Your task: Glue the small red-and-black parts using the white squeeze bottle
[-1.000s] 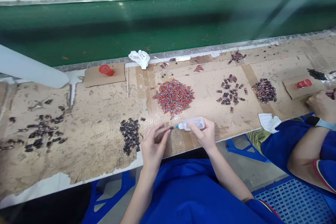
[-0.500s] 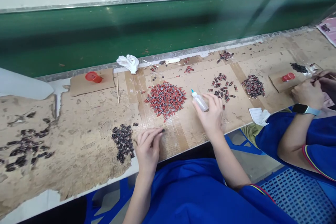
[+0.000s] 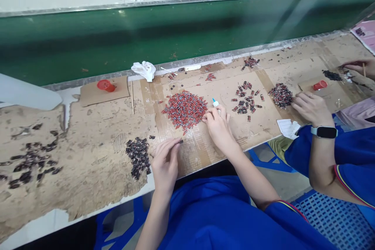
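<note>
My left hand (image 3: 165, 160) is closed in a pinch, with a small black part (image 3: 181, 141) between thumb and fingertips, just above the cardboard. Beside it on the left lies a pile of black parts (image 3: 137, 158). My right hand (image 3: 218, 127) is curled round a small squeeze bottle with a blue tip (image 3: 215, 103); the hand hides most of its body. The fingertips of that hand reach the right edge of a heap of small red and silver parts (image 3: 185, 109). Whether they pinch one of these is too small to tell.
Loose red-and-black parts (image 3: 247, 97) lie to the right, with a denser pile (image 3: 280, 95) beyond. A red cup (image 3: 106, 85) stands on a cardboard piece at the left. A co-worker's hand (image 3: 312, 107) rests near the denser pile. Scattered black parts (image 3: 32, 160) lie far left.
My right hand has moved left and down to the edge of the red heap, its bottle now mostly covered. My left hand stays nearly still. The co-worker's hands have moved apart.
</note>
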A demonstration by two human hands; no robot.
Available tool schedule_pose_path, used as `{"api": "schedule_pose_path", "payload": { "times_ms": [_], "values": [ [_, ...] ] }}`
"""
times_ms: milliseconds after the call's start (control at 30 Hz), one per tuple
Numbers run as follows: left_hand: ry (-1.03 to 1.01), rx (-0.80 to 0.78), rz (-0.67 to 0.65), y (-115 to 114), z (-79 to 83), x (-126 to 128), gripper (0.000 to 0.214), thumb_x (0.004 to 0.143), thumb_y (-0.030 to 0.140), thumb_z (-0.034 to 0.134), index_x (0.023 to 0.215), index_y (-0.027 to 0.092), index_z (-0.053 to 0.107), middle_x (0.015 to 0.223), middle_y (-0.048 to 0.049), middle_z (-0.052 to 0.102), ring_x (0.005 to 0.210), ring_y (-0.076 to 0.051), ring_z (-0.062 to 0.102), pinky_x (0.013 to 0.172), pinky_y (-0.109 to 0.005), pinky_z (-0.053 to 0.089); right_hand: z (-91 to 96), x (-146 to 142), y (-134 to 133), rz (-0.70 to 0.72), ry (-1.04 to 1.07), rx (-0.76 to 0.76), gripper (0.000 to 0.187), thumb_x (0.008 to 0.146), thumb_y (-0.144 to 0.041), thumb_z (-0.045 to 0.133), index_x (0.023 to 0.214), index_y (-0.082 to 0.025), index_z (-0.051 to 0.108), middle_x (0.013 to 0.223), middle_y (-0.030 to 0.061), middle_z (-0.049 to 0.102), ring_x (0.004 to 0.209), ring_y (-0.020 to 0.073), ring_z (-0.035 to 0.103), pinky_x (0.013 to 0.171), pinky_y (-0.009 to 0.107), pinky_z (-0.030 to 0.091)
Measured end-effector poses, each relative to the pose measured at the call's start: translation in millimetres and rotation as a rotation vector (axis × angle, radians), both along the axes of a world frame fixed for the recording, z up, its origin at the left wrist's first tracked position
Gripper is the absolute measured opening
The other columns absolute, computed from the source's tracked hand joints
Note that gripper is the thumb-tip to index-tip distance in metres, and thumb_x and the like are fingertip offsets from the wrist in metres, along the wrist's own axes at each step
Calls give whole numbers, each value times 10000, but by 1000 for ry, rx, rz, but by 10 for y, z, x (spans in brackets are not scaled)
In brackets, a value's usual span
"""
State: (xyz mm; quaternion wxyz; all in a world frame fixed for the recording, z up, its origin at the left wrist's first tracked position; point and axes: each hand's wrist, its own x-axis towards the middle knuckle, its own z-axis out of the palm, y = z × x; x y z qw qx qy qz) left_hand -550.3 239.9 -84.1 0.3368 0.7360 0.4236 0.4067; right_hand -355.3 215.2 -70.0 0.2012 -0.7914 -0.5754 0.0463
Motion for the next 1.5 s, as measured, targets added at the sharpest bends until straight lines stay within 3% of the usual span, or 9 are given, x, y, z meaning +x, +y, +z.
{"api": "schedule_pose_path", "payload": {
  "times_ms": [333, 500, 633, 867, 1200, 1500],
  "values": [
    [-16, -21, 38, 35, 126, 77, 162, 879, 285, 580, 903, 201, 717, 889, -50, 751, 870, -172, 694, 834, -327, 550, 1, -14, 49, 29, -13, 3, 119, 939, -180, 555, 903, -154, 665, 1080, 152, 661, 1112, 306, 482, 851, 440, 402],
    [14, -38, 17, 58, 173, 117, 188, 896, 291, 555, 931, 202, 717, 924, -50, 755, 884, -173, 703, 850, -329, 552, 107, -72, -81, 66, 447, 238, 95, 905, -196, 579, 860, -158, 653, 867, 73, 693, 850, 197, 623, 774, 334, 508],
    [36, -28, 23, 76, 194, 152, 196, 893, 302, 568, 974, 195, 711, 973, -65, 751, 922, -183, 697, 879, -343, 545, 165, -207, -160, 51, 672, 273, 105, 900, -216, 559, 861, -172, 646, 839, 39, 683, 730, 148, 632, 658, 269, 527],
    [65, 40, -12, 96, 206, 154, 155, 890, 273, 583, 934, 206, 715, 915, -51, 751, 883, -179, 691, 854, -336, 540, 197, -296, -155, 305, 456, 291, 183, 970, -194, 485, 969, -180, 667, 937, 91, 689, 941, 211, 611, 839, 383, 531],
    [74, 64, -98, 119, 201, 126, 159, 894, 254, 579, 942, 201, 721, 930, -52, 756, 893, -182, 693, 856, -342, 542, 73, -299, -142, 408, 287, 396, 219, 996, -189, 437, 1053, -129, 640, 910, 118, 698, 898, 210, 628, 784, 349, 577],
    [73, -79, -175, 170, 193, 77, 179, 862, 311, 593, 898, 224, 745, 895, -49, 761, 859, -194, 701, 817, -337, 570, 147, -190, -126, 608, 67, 298, 264, 1001, -137, 377, 1061, -119, 633, 839, 116, 673, 879, 225, 617, 776, 355, 584]
  ]
}}
